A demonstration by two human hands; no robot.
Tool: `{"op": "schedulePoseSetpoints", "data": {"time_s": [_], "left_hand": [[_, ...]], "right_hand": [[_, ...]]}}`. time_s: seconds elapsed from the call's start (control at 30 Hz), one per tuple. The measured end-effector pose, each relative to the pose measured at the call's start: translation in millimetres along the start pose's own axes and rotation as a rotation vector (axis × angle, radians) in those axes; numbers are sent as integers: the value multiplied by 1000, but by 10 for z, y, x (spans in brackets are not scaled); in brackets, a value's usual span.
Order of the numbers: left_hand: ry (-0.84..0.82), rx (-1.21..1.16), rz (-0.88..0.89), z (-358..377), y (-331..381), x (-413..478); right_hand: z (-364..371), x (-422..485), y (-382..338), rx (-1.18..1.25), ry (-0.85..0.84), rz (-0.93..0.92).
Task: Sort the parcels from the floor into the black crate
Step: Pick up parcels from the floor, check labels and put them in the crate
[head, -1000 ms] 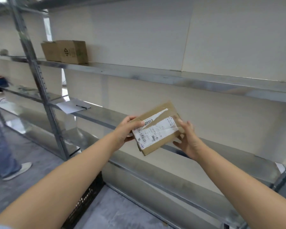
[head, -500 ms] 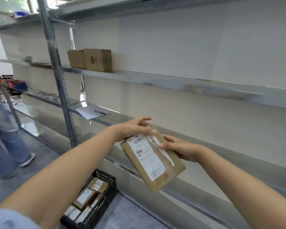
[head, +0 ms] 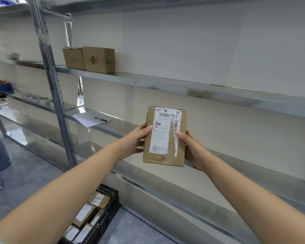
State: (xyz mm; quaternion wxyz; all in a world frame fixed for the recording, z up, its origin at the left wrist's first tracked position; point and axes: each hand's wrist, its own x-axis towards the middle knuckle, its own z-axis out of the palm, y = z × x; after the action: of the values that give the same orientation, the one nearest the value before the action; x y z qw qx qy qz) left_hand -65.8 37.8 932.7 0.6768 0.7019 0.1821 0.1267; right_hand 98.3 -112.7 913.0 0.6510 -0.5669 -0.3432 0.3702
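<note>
Parcels are the business, and one brown parcel (head: 165,137) is up at chest height in front of the metal shelving (head: 183,87), upright, its white shipping label (head: 164,131) turned square to the camera. That looks deliberate: held like this the barcode and address block face the person, so my read is that the label is being checked before the parcel goes anywhere. The left hand (head: 136,140) is curled round the left edge, thumb lying across the front face, fingers out of sight behind; the right hand (head: 192,148) mirrors it on the right edge, thumb tip pressed near the strip of clear tape. Both hands are closed on the parcel, a firm two-sided clamp that keeps it from tilting. Down at lower left, on the grey floor (head: 33,173), sits the black crate (head: 109,208), well below and to the left of the held parcel. It already carries several labelled brown parcels packed side by side, and it looks fairly full along the part that shows; the near end runs out of frame, so free room is hard to judge. Up on a higher shelf, two cardboard boxes (head: 90,59) stand touching, and a sheet of paper (head: 91,118) with a pen (head: 101,119) lies on a middle one.
</note>
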Motion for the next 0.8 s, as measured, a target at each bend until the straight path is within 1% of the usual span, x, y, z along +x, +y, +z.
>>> {"op": "schedulePoseSetpoints", "data": {"time_s": [0.23, 0.43, 0.6, 0.8], "left_hand": [[39, -52, 40, -35, -66, 59], [154, -88, 51, -213, -157, -18], [242, -117, 66, -617, -274, -222], [350, -107, 16, -1490, -450, -558]], "right_hand": [[-3, 111, -13, -15, -23, -2], [267, 235, 95, 18, -55, 18], [768, 410, 168, 16, -92, 24], [1694, 732, 406, -6, -166, 76]]}}
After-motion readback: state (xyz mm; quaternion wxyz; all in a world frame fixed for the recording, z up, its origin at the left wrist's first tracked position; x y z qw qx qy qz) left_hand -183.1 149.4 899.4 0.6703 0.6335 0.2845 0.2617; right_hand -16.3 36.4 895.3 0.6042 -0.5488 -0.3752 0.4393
